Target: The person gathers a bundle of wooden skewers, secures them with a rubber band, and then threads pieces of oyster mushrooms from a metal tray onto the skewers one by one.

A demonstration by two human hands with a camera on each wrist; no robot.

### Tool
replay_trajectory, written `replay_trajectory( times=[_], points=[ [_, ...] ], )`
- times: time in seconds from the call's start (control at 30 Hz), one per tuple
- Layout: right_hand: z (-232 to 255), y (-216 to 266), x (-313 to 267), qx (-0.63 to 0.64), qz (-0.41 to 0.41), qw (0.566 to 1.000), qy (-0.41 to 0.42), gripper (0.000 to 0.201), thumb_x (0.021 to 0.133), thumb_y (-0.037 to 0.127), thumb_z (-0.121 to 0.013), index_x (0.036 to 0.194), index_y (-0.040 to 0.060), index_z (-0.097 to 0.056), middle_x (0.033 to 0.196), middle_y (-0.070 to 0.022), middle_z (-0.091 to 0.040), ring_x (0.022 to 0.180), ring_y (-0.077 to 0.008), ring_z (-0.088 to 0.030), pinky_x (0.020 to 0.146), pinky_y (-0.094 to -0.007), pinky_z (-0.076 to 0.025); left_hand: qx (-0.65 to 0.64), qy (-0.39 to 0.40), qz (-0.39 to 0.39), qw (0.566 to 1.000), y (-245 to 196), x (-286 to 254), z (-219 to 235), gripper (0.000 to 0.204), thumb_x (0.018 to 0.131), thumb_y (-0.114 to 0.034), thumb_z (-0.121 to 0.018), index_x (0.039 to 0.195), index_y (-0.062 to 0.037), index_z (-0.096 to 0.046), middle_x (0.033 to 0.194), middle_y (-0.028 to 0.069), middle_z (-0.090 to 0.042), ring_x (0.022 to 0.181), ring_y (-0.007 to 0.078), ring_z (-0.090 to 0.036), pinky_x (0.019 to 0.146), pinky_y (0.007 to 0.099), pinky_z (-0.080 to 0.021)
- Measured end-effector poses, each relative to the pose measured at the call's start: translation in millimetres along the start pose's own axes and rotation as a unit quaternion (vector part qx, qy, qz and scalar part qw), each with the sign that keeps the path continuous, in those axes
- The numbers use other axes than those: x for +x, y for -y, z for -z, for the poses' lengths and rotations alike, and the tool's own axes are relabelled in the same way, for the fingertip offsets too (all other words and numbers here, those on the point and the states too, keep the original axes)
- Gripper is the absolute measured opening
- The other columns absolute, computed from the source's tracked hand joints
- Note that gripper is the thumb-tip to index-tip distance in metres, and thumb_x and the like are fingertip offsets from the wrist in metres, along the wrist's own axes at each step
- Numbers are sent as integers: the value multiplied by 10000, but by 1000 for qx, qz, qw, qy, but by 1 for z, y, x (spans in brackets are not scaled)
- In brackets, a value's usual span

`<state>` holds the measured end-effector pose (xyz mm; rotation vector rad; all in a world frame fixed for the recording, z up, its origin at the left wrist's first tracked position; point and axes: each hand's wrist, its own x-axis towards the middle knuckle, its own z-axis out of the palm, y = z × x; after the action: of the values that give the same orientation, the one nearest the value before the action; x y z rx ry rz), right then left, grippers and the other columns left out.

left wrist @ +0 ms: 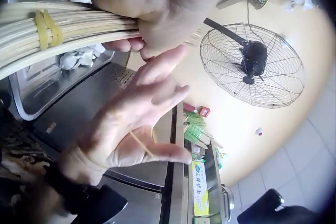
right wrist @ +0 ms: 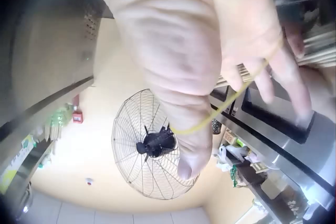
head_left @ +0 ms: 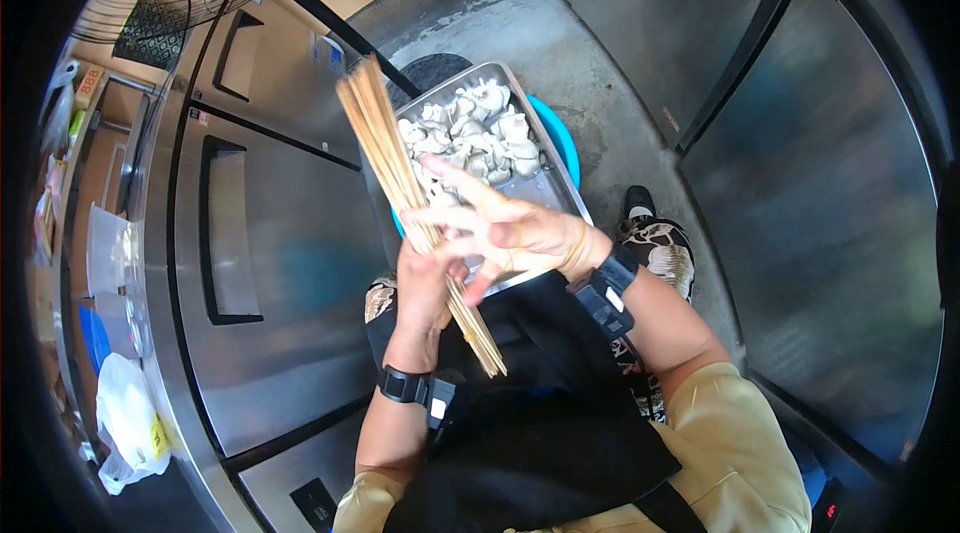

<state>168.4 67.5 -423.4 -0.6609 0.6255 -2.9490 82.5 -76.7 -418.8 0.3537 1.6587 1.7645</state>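
Observation:
A long bundle of thin wooden skewers (head_left: 378, 133) slants across the middle of the head view. My left hand (head_left: 425, 278) grips it near its lower part. Around one end, in the left wrist view, sits a yellow rubber band (left wrist: 48, 28). My right hand (head_left: 530, 233) is beside the bundle with fingers spread and thumb extended, overlapping the skewers in the head view. Another yellow rubber band (right wrist: 202, 124) is stretched between its thumb and fingers in the right wrist view. Behind the hands, a metal tray (head_left: 555, 181) carries several greyish-white, folded food pieces (head_left: 470, 133).
Under the tray shows a blue basin (head_left: 560, 148). Steel cabinets (head_left: 290, 263) stand on the left and a steel door (head_left: 820, 183) on the right. A wire-caged fan (left wrist: 252, 66) hangs at the wall. A white plastic bag (head_left: 130, 413) lies at the left counter.

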Motion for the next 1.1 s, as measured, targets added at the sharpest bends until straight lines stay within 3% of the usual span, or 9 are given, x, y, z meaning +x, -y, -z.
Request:
replay_trajectory(
  times=[0.07,0.13,0.2,0.3,0.53,0.63,0.83,0.93,1.1],
  points=[
    [-4,7,1,-70,20,996,-48,1084,645,319,-829,1461,202,-125,1454,-165,-241,1291,-258,-330,961,-472,-417,-49,-21,-28,998,3,7,15,164,888,-146,-605,958,-71,-477,741,-5,-491,542,63,-439,459,200,-387],
    [13,-10,1,-301,-26,952,-58,1006,647,249,-829,1428,178,-199,1394,-106,-308,1260,-233,-353,968,-441,-396,-70,-73,-22,995,-2,13,22,181,892,-172,-604,950,-75,-463,708,-7,-463,538,67,-421,455,210,-382],
    [11,-25,2,-486,-75,870,-39,810,625,223,-843,1275,124,-370,1224,-31,-413,1150,-190,-421,964,-387,-385,-59,-94,-44,993,-3,20,30,163,890,-133,-594,948,-77,-452,701,-9,-449,534,76,-415,454,215,-380],
    [12,-50,-2,-683,12,727,-65,607,649,220,-818,1081,67,-420,1012,-83,-475,990,-250,-502,817,-351,-437,-58,-149,-66,985,-6,26,27,162,877,-60,-572,942,-67,-424,693,0,-436,535,87,-418,456,233,-383],
    [24,-76,-4,-657,-21,742,-135,314,786,86,-619,1019,42,-412,981,-181,-511,949,-341,-533,795,-395,-435,-40,-199,-94,975,6,29,27,201,856,-38,-589,939,-74,-408,683,-6,-432,534,78,-422,468,231,-383],
    [33,-81,-3,-640,-40,755,-134,266,821,99,-585,1010,36,-410,953,-169,-524,939,-329,-539,807,-390,-429,-54,-190,-73,978,4,26,25,206,847,-40,-604,925,-88,-419,672,-21,-430,532,70,-419,477,217,-376],
    [14,-64,3,-467,-214,844,-157,261,885,210,-592,1004,45,-429,823,-117,-537,718,-219,-574,645,-345,-463,-90,-168,-46,981,-1,18,29,216,828,-56,-636,915,-105,-445,680,-36,-442,550,64,-412,495,207,-362],
    [39,-90,-1,-673,72,727,-114,250,904,256,-580,968,52,-451,747,-76,-528,590,-147,-528,534,-308,-444,-91,-172,-49,980,6,19,32,201,827,-65,-639,915,-107,-464,696,-32,-453,584,67,-426,517,212,-372],
    [26,-71,2,-488,-141,846,-161,216,921,252,-561,938,53,-475,709,-10,-505,577,-115,-497,533,-280,-437,-91,-162,-37,982,8,21,35,207,818,-118,-671,914,-130,-488,736,-37,-462,625,65,-429,555,216,-379]
  ],
)
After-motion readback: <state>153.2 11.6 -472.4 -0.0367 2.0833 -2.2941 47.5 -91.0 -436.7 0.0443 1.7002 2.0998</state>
